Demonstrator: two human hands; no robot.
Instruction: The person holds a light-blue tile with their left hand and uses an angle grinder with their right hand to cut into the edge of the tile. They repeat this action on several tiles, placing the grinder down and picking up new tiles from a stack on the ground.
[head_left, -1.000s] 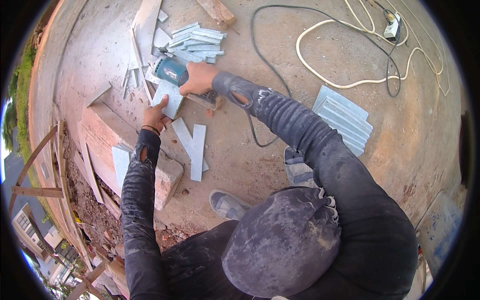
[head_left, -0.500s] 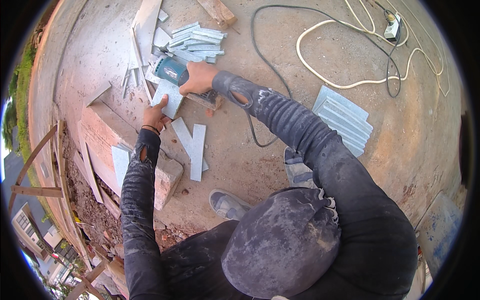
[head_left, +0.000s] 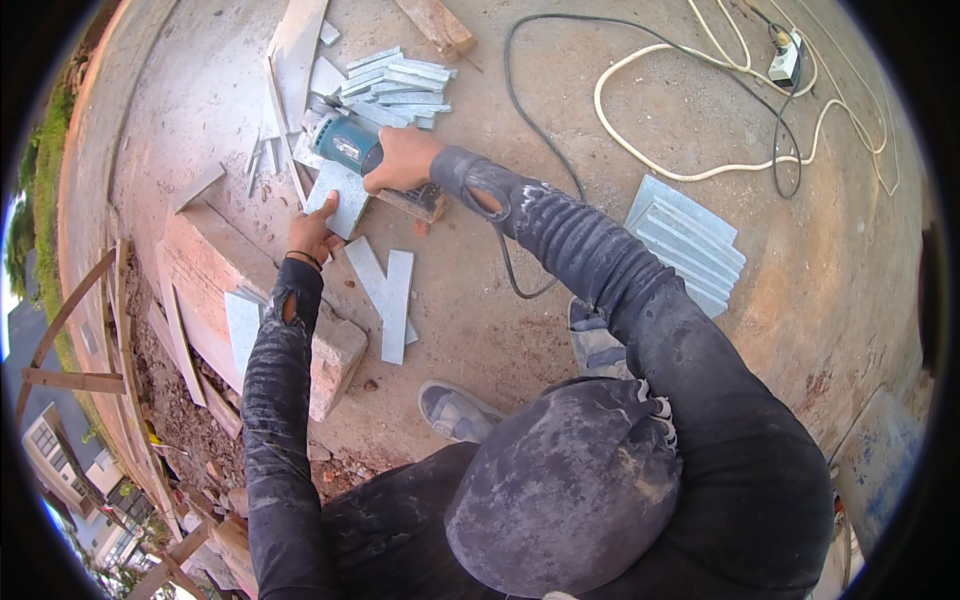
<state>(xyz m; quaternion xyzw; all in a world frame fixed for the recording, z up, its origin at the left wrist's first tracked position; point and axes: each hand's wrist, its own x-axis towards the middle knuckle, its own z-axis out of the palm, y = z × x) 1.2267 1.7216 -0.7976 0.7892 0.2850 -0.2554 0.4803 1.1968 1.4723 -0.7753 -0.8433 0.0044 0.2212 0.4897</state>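
Observation:
My right hand [head_left: 404,158] is wrapped around the rear of a teal angle grinder [head_left: 345,142], its metal head pointing away to the left. Below it, my left hand [head_left: 314,230] grips the near edge of a flat grey stone tile [head_left: 340,196], thumb on top. The grinder sits over the far part of this tile; its disc and any contact with the stone are hidden. Just beyond the grinder lies a heap of narrow grey tile strips [head_left: 405,80]. Two longer strips [head_left: 397,305] rest crosswise on the ground, nearer to me.
Fanned grey tiles [head_left: 690,245] lie to the right. A dark cable [head_left: 530,110] and a cream cord [head_left: 620,140] loop toward a white socket block [head_left: 785,60]. A pinkish stone block [head_left: 215,250], wooden boards [head_left: 125,340] and rubble are on the left. A wooden plank [head_left: 437,28] lies ahead.

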